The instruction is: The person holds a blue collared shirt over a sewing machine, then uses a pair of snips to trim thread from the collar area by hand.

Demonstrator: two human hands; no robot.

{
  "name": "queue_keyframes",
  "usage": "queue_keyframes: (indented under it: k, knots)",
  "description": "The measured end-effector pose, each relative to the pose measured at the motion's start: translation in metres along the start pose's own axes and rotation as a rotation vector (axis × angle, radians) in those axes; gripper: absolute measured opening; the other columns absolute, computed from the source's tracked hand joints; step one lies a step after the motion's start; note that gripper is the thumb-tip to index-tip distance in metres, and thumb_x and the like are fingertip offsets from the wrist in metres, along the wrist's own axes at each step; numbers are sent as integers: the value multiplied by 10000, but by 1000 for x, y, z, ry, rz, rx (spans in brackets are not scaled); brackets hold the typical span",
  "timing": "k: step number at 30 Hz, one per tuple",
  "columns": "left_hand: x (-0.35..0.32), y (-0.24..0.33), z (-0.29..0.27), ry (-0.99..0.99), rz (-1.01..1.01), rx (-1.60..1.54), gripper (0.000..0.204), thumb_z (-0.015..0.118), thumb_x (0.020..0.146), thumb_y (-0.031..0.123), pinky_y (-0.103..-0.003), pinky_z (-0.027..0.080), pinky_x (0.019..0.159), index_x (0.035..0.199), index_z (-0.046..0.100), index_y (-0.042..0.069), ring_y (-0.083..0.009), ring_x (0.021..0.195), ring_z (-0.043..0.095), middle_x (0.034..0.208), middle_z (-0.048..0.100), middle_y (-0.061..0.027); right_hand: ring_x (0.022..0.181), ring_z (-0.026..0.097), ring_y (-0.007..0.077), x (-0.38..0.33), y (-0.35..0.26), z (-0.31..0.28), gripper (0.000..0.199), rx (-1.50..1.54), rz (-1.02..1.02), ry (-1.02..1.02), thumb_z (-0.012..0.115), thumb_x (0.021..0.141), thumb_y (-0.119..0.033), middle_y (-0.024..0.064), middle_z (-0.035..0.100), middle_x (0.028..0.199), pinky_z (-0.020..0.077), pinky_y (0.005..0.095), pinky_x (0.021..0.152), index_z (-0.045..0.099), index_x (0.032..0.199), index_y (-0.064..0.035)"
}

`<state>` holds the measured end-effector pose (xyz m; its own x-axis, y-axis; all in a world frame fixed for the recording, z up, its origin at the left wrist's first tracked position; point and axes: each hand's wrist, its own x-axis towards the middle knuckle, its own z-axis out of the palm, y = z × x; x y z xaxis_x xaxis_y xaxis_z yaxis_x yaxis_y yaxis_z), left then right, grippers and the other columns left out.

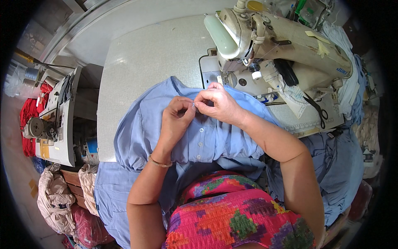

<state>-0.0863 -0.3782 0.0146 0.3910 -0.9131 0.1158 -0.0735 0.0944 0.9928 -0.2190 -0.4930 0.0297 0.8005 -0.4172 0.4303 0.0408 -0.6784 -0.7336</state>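
A light blue buttoned garment (174, 137) lies spread over the front of the sewing table, a row of small white buttons (201, 130) running down its middle. Above the upper end of that row, my two hands meet fingertip to fingertip. My left hand (177, 118) is closed in a pinch, thumb against forefinger. Facing it, my right hand (219, 103) pinches from the other side. A tiny pale bit shows between the fingertips, too small to name; it may be a button, thread or a piece of the cloth.
An industrial sewing machine (290, 41) stands at the back right. Black scissors (318, 110) lie on a patterned cloth beside it, near a ruler (309, 125). More blue cloth (112, 199) hangs off the front edge. Another machine (39, 128) stands at the left, above bundled fabric (56, 203).
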Motion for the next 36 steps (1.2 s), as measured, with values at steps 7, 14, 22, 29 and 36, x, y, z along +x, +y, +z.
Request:
queue_keyframes:
  k: [7,14,22,29,36]
  knots:
    - [0,3,1,0,-11,30,38,592,818,-18,-210,463,667,797,621,-30,-89,746,546,961,546,-51,562,458,182,-1,1,2,67,7,-14,20,597,768,-125,31,564,625,338,304,807,596,722,-76]
    - [-1,4,-1,0,-65,26,46,594,816,-3,-206,462,678,794,626,-27,-83,760,548,976,547,-45,639,501,129,-2,1,0,42,-23,65,-50,624,779,-107,-16,589,699,337,299,840,605,767,-71]
    - [1,5,-3,-4,-104,-31,68,600,819,34,-202,448,677,792,628,-22,-71,754,546,990,556,-34,676,512,145,-3,5,-1,60,-84,67,-28,614,803,-136,-4,611,722,347,300,829,624,819,-79]
    - [1,3,-4,-1,-107,-36,103,602,817,63,-197,425,662,780,629,-29,-61,750,521,970,567,-34,790,587,197,-3,-2,-23,111,-171,49,-31,587,789,-119,53,612,808,394,333,806,599,889,-72]
    - [3,2,-3,6,-49,41,95,597,811,56,-198,422,676,786,617,-34,-70,753,519,960,571,-38,937,545,263,-41,-21,-61,165,-353,33,-66,591,774,-78,84,577,963,402,355,838,588,935,-42]
